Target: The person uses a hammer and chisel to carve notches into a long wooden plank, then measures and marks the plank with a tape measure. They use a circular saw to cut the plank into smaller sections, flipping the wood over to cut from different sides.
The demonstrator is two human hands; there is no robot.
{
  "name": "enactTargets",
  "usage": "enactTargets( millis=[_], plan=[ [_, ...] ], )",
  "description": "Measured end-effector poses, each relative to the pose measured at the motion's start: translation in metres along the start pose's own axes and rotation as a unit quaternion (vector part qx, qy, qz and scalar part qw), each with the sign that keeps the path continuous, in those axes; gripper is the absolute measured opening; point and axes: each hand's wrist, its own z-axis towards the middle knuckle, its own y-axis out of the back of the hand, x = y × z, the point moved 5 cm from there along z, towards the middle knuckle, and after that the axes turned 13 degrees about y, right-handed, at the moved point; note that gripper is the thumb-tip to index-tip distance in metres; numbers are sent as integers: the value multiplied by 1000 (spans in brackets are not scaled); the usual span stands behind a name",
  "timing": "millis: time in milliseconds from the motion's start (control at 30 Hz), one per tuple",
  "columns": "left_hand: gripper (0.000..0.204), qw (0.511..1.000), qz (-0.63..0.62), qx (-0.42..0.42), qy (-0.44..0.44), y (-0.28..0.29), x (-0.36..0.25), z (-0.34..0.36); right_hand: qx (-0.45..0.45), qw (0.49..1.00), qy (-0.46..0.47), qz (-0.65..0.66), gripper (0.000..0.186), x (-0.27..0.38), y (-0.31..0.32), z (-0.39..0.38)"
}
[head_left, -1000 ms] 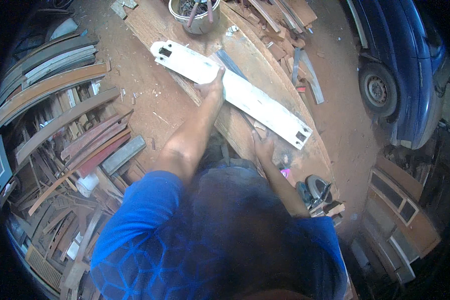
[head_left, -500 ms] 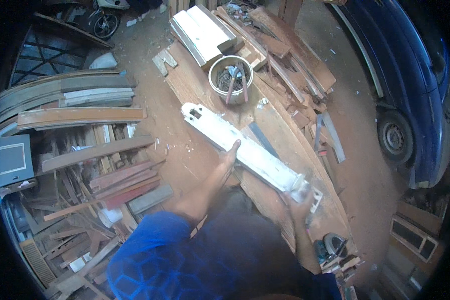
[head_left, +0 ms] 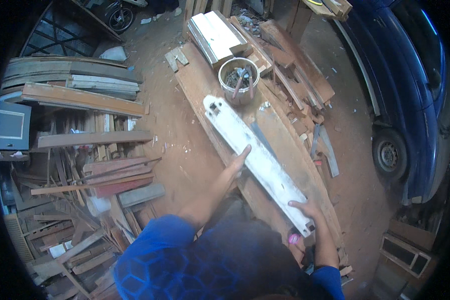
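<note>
A long white-painted wooden piece [head_left: 257, 162] with a rounded, notched far end lies slantwise in front of me, over a wide wooden plank [head_left: 200, 82]. My left hand [head_left: 239, 162] grips its left edge near the middle, thumb on top and fingers hidden underneath. Near the lower right end, my right hand [head_left: 309, 210] holds the piece by its right edge, thumb across the upper face. Whether the piece rests on the plank or is raised off it, I cannot tell. Beyond its far end stands a pale bucket [head_left: 225, 90] holding nails and a red-handled pincer tool [head_left: 239, 82].
White-faced wooden lengths [head_left: 212, 35] lie beyond the bucket. Scrap boards [head_left: 305, 65] are heaped along the plank's right side. Stacked timber [head_left: 85, 102] and loose offcuts fill the left. A dark blue car [head_left: 410, 95] stands at right. Near my right hand is a pink round thing [head_left: 293, 239].
The white piece has turned to a steeper slant, its far end shifting right in view. My right hand, blurred on its lower end before, now holds its right edge. The view has shifted.
</note>
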Motion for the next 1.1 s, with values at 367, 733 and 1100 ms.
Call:
enactTargets(
  millis=[367,733,1100],
  plan=[
    [87,701,505,-270,-425,-64,3,-76,-250,872,111,-406,64,-67,-41,-33],
    [130,263,944,15,-200,-121,18,-25,-269,856,121,-424,72,-86,-64,-75],
    [129,310,915,64,-249,-139,15,-34,-171,935,107,-293,94,-107,38,-87]
  ],
)
